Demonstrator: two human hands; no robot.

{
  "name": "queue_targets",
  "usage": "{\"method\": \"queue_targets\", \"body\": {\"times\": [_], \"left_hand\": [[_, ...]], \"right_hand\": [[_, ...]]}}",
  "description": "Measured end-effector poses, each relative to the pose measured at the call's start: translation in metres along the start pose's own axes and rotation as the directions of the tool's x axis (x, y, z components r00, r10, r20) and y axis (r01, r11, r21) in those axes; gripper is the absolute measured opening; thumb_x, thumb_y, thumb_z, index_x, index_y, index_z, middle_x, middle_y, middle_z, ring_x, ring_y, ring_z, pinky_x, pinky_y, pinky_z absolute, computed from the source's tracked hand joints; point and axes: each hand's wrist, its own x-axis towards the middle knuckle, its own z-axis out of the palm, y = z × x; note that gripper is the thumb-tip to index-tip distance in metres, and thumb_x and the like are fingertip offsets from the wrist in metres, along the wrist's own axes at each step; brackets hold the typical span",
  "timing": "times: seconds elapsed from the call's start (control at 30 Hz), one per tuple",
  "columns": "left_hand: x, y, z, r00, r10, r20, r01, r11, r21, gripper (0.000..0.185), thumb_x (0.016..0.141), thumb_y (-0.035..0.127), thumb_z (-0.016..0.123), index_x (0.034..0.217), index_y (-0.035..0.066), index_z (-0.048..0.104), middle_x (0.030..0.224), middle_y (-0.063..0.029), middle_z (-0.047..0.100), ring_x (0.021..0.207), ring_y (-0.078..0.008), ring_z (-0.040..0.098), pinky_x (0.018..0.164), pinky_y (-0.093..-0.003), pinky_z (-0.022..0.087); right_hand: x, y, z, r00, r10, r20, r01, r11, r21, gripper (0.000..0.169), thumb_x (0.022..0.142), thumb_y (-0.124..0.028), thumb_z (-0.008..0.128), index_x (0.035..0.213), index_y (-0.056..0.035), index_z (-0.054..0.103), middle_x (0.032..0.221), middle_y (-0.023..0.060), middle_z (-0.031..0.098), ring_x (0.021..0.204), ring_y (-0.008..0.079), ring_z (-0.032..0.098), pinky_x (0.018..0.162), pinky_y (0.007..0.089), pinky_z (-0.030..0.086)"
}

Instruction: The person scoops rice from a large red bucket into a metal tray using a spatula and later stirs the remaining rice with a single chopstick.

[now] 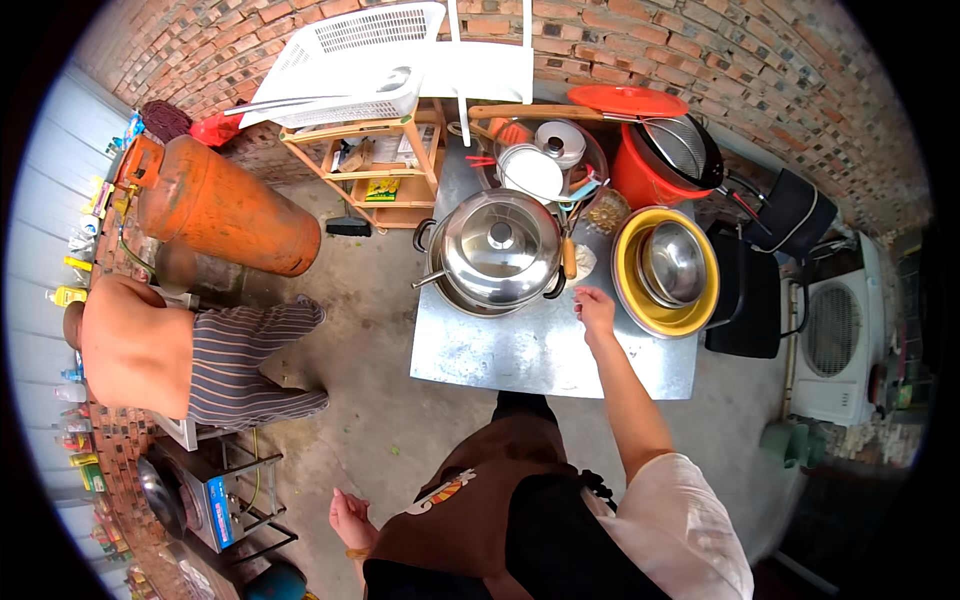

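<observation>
My right hand (596, 310) hovers above the metal-topped table (517, 358), its fingers loosely curled and nothing visible in them. Just beyond it are a wooden handle (569, 259) and a crumpled pale cloth or bag (582, 268). To its left stands a large steel pot (480, 306) with black side handles; a shiny domed lid (491, 262) rests over it, slightly askew. On the right, a yellow basin (628, 300) holds nested steel bowls (679, 262). Low beside my brown apron hangs my left hand (351, 517), with loosely bent fingers and no object seen in it.
At left, a shirtless person (142, 349) bends over beside an orange gas cylinder (232, 210) and a gas stove (199, 502). Dishes (531, 171) and a red bucket (637, 176) crowd the table's back. A black chair (742, 300) stands right; a wooden shelf (375, 176) back left.
</observation>
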Motion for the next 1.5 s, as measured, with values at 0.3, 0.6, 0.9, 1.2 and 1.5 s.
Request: {"method": "queue_targets", "body": {"times": [0.3, 0.6, 0.9, 1.2, 1.5], "left_hand": [[0.014, -0.007, 0.082, 0.972, -0.116, -0.206, 0.133, 0.988, 0.073, 0.024, 0.098, 0.023, 0.05, 0.086, 0.004, 0.057, 0.055, 0.0019, 0.042, 0.052, -0.009, 0.039, 0.057, -0.0264, 0.038], [0.01, -0.002, 0.097, 0.961, -0.14, -0.238, 0.179, 0.972, 0.152, 0.026, 0.097, 0.023, 0.052, 0.087, 0.002, 0.06, 0.059, -0.0005, 0.048, 0.057, -0.0105, 0.045, 0.06, -0.0262, 0.042], [-0.012, -0.012, 0.096, 0.953, -0.117, -0.28, 0.152, 0.983, 0.107, 0.025, 0.098, 0.02, 0.05, 0.087, 0.0, 0.061, 0.062, -0.0011, 0.05, 0.059, -0.0099, 0.047, 0.06, -0.0248, 0.041], [-0.046, -0.011, 0.072, 0.963, 0.007, -0.27, 0.03, 0.99, 0.135, 0.022, 0.098, 0.017, 0.049, 0.096, -0.001, 0.061, 0.066, 0.0, 0.053, 0.063, -0.0079, 0.048, 0.064, -0.0227, 0.041], [-0.201, -0.026, -0.042, 0.769, 0.542, -0.339, -0.24, 0.736, 0.633, 0.052, 0.083, 0.016, 0.069, 0.129, 0.005, 0.05, 0.118, -0.0141, 0.053, 0.1, -0.023, 0.058, 0.085, -0.0349, 0.049]], "right_hand": [[0.243, -0.012, 0.066, 0.919, -0.347, -0.187, 0.03, 0.536, -0.844, 0.022, 0.081, -0.028, 0.067, 0.091, -0.0081, 0.07, 0.093, 0.0152, 0.068, 0.084, 0.0326, 0.067, 0.074, 0.0416, 0.054], [0.261, -0.044, 0.092, 0.967, -0.195, -0.166, -0.119, 0.229, -0.966, 0.033, 0.083, -0.032, 0.065, 0.1, -0.0042, 0.067, 0.106, 0.0159, 0.067, 0.096, 0.0313, 0.067, 0.079, 0.0415, 0.055], [0.238, -0.064, 0.088, 0.933, -0.193, -0.303, -0.2, 0.423, -0.884, 0.04, 0.076, -0.034, 0.061, 0.101, -0.0038, 0.069, 0.104, 0.0179, 0.068, 0.099, 0.0346, 0.065, 0.086, 0.0423, 0.051], [0.123, -0.028, 0.031, 0.964, 0.213, -0.157, -0.188, 0.969, 0.157, 0.03, 0.09, -0.03, 0.056, 0.067, -0.0158, 0.044, 0.054, -0.006, 0.031, 0.046, 0.0091, 0.029, 0.045, 0.026, 0.024], [-0.322, 0.005, 0.074, -0.187, 0.001, 0.982, 0.583, 0.805, 0.11, 0.027, 0.093, -0.011, 0.051, 0.069, 0.0027, 0.05, 0.073, 0.0083, 0.049, 0.061, 0.017, 0.046, 0.056, 0.0287, 0.037]]}}
